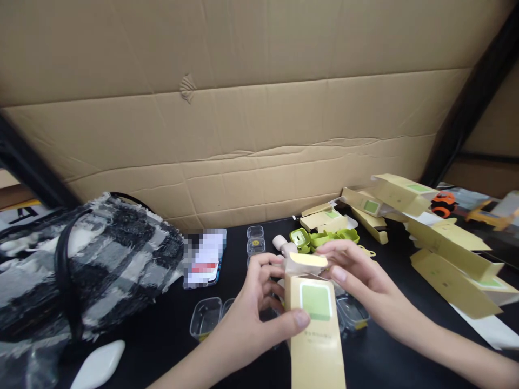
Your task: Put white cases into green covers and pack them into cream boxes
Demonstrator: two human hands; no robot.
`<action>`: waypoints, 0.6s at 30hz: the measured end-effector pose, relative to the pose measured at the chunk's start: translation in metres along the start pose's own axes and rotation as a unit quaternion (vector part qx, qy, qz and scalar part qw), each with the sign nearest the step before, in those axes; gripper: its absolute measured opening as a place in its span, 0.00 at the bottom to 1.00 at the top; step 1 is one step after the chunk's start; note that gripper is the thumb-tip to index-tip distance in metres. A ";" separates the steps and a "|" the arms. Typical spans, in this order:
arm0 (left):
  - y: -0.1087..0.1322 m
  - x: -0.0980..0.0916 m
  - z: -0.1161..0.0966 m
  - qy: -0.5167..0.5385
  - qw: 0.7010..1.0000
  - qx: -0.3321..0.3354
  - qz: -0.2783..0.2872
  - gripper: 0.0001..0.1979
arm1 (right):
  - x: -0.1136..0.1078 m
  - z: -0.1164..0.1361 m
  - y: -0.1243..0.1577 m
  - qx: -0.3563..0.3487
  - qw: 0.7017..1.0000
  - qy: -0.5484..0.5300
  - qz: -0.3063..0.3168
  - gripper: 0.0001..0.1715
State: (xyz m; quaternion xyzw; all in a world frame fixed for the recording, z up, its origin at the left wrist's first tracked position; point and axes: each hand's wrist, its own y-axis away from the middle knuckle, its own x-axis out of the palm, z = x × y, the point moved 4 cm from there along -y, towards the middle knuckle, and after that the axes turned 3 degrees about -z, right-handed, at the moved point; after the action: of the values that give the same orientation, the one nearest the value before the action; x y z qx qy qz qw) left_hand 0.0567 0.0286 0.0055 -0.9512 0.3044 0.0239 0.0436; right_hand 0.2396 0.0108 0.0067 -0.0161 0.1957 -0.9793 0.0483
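Gripping the tan box (318, 346) is the left hand (265, 308), thumb flat on the front, fingers round the side and back. It's held up near the middle of the tabletop's (162, 340) near edge, top flap (308, 260) popped up. Can't see what's in it, and its bottom end is cut off. The right hand (365, 275) is curled loosely by that open top; can't tell if it's pinching anything, since its fingertips are partly hidden.

Behind the hands there are clear plastic tubs, one left of the box (206, 319) and one right (352, 312), each with some yellow low down, no idea if it's inside or underneath. More small clear containers (255, 247) sit toward the far edge, the middle one showing a round yellow spot. Beside those are a rounded beige thing (279, 243) and a jumble of glossy green pieces (300, 239), partly blocked by the right hand.

Thin card cartons (446, 237) pile up toward the far right corner, near a blurry orange thing (444, 204). Over on the left: a shaggy black-white-grey checked bag (125, 259), a pixelated phone-like slab (206, 259), and a smooth white diamond-ish piece (99, 364) by the near left corner. Creased brown cardboard (263, 113) backs the far edge.
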 end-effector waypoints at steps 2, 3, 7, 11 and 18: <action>0.002 0.002 0.000 -0.031 1.000 0.004 0.003 0.35 | 0.002 0.000 0.001 0.006 1.000 0.016 0.021 0.07; 0.003 0.003 -0.001 -0.044 0.999 0.004 0.009 0.37 | 0.002 0.000 0.002 0.015 0.999 0.015 0.030 0.06; 0.006 0.007 -0.005 -0.074 0.996 0.007 0.040 0.30 | 0.002 0.003 0.002 0.061 0.997 -0.022 0.038 0.06; 0.007 0.007 -0.007 -0.070 0.997 0.005 0.039 0.26 | 0.001 0.004 0.001 0.084 0.995 -0.047 0.017 0.06; 0.007 0.007 -0.009 -0.050 0.998 0.001 0.032 0.21 | 0.001 0.005 0.001 0.060 0.997 -0.046 0.012 0.05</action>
State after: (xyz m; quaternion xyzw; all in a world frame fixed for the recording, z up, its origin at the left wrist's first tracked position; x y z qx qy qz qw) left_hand 0.0587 0.0185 0.0138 -0.9385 0.3325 0.0722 0.0589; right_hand 0.2386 0.0083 0.0108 -0.0557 0.1347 -0.9869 0.0696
